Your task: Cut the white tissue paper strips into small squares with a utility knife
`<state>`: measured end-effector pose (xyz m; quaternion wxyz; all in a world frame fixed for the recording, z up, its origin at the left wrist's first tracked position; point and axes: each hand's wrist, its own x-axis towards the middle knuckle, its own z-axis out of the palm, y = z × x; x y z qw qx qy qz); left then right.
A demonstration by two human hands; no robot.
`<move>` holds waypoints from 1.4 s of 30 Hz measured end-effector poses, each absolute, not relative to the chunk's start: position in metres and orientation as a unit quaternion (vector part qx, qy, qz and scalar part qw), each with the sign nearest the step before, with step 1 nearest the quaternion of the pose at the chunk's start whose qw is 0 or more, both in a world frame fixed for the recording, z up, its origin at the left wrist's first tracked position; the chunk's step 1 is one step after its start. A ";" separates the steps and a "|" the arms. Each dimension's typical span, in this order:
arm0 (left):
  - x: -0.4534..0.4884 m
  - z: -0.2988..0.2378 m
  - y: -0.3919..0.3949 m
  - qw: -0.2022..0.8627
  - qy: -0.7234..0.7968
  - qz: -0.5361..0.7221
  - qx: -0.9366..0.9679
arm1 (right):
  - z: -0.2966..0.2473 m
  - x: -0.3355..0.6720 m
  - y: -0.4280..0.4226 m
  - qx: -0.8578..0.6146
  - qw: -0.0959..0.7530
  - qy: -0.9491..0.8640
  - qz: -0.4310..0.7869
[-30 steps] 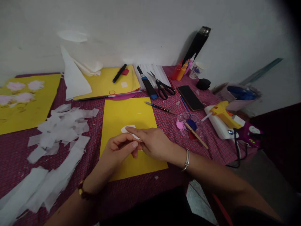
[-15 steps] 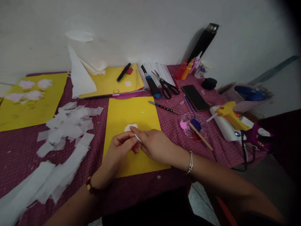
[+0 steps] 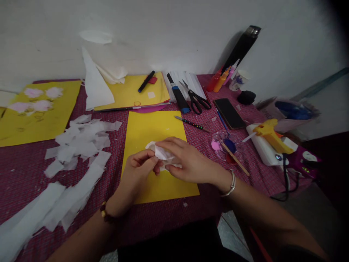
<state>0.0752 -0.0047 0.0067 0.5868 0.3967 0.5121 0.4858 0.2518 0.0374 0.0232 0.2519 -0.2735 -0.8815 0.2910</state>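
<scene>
Over a yellow sheet of paper point(image 3: 155, 125) both my hands work at a small piece of white tissue paper point(image 3: 160, 153). My left hand point(image 3: 139, 174) is closed, its thumb and fingertips pinching the lower left of the tissue. On the other side, my right hand point(image 3: 191, 162) has its thumb and fingers spread apart, touching the tissue's right side. The tissue looks creased and partly folded; some of it is hidden under the fingers. Left of the sheet lie a loose pile of cut tissue squares point(image 3: 81, 142) and long tissue strips point(image 3: 73, 196).
Scissors point(image 3: 197, 100), a cutter knife point(image 3: 178, 94), a patterned pencil point(image 3: 192, 123) and a phone point(image 3: 229, 113) lie behind. At right are a paint palette point(image 3: 218, 136) with a wooden stick point(image 3: 236, 160) and a yellow glue gun point(image 3: 272, 134). Pinkish tissue flowers point(image 3: 42, 105) sit far left.
My right hand has shifted slightly right and opened its fingers. More of the white tissue now shows, spread out between the hands. My left hand keeps its pinch.
</scene>
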 end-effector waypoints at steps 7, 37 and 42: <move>0.075 0.014 -0.007 0.542 0.527 0.466 0.459 | 0.021 0.250 0.036 -0.262 0.343 -0.857 0.283; 0.078 0.020 -0.010 0.419 0.542 0.439 0.581 | 0.016 0.246 0.028 -0.311 0.366 -0.821 0.307; 0.079 0.016 -0.011 0.388 0.541 0.434 0.607 | 0.014 0.243 0.030 -0.364 0.388 -0.735 0.421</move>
